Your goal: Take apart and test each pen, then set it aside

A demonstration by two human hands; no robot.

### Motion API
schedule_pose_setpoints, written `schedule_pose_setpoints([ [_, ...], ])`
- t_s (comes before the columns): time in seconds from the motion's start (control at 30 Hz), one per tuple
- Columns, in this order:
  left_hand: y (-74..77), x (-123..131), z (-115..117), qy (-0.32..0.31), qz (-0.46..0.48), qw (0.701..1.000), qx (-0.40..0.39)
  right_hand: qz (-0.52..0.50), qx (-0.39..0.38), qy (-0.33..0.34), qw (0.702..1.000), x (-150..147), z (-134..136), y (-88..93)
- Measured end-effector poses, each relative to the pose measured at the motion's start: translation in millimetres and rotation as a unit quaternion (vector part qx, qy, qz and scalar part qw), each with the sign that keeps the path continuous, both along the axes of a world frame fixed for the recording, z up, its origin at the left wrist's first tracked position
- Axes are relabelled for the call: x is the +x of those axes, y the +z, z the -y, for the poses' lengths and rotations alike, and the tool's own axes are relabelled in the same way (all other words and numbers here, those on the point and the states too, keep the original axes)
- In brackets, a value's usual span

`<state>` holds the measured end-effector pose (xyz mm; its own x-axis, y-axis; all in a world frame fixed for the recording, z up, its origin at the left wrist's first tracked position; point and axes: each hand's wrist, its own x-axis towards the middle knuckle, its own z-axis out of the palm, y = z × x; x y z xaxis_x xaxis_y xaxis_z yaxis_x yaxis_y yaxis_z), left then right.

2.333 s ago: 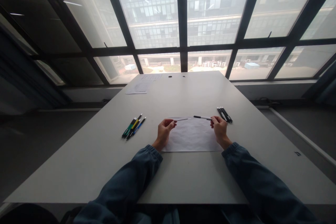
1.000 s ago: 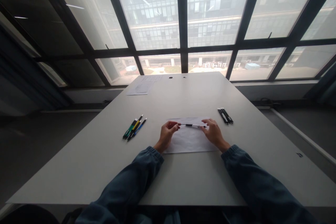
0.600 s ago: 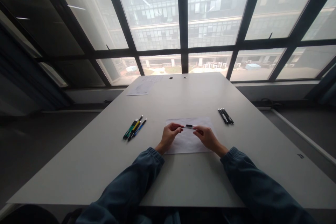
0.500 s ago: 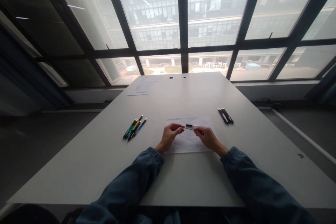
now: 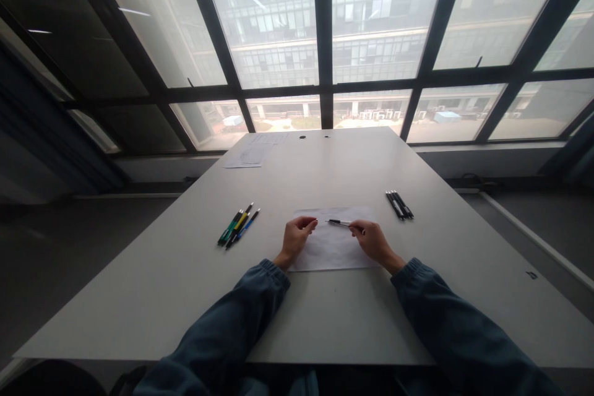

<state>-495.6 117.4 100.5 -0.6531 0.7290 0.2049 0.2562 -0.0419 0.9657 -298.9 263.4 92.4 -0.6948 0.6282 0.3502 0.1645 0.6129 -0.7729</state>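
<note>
Over a white sheet of paper point(image 5: 331, 253), my right hand point(image 5: 370, 242) pinches the end of a thin, dark rod that looks like a pen refill point(image 5: 346, 224). Its far end points left, toward my other hand. A pen part with a black end point(image 5: 334, 221) lies behind it on the sheet; the two overlap in view, so whether they touch is unclear. My left hand point(image 5: 296, 238) is closed in a pinch at the paper's left side, thumb against forefinger. Anything between those fingertips is too small to make out. A gap separates the two hands.
Several coloured pens point(image 5: 237, 228) lie in a loose group on the left of the white table point(image 5: 325, 176). Several black pens point(image 5: 400, 205) lie side by side on the right. Printed papers point(image 5: 248, 153) rest at the far left, before tall windows point(image 5: 278, 18).
Both hands were joined by the thin rod; now my left hand has let go of it and drawn slightly left. My right hand has moved a little right, keeping the rod.
</note>
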Motion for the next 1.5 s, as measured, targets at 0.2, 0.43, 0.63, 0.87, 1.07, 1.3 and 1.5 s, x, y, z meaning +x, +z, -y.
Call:
schedule_pose_setpoints([
  [0.2, -2.0, -7, 3, -0.034, -0.177, 0.982, -0.048, 0.013, 0.001, -0.016, 1.0, 2, -4, -2.2],
  [0.43, -9.0, -10, 0, -0.053, -0.303, 0.949, -0.07, 0.027, -0.008, -0.01, 1.0, 2, -2, 0.0],
  [0.63, -11.1, -11, 1, -0.056, -0.354, 0.926, -0.116, 0.034, -0.015, -0.003, 0.999, 1, -5, -3.2],
  [0.87, -10.7, -11, 1, -0.052, -0.353, 0.928, -0.107, 0.038, -0.007, -0.002, 0.999, 2, -5, -2.9],
  [1.07, -0.1, -3, 2, -0.055, -0.361, 0.93, -0.036, 0.031, 0.033, 0.031, 0.998, 2, 3, 6.4],
  [1.3, 4.7, 2, 3, -0.066, -0.364, 0.929, -0.026, 0.024, 0.048, 0.053, 0.997, 2, 7, 8.9],
  [1.5, 3.7, -5, 3, -0.033, -0.349, 0.936, -0.019, 0.02, 0.052, 0.011, 0.998, 3, 1, 5.4],
])
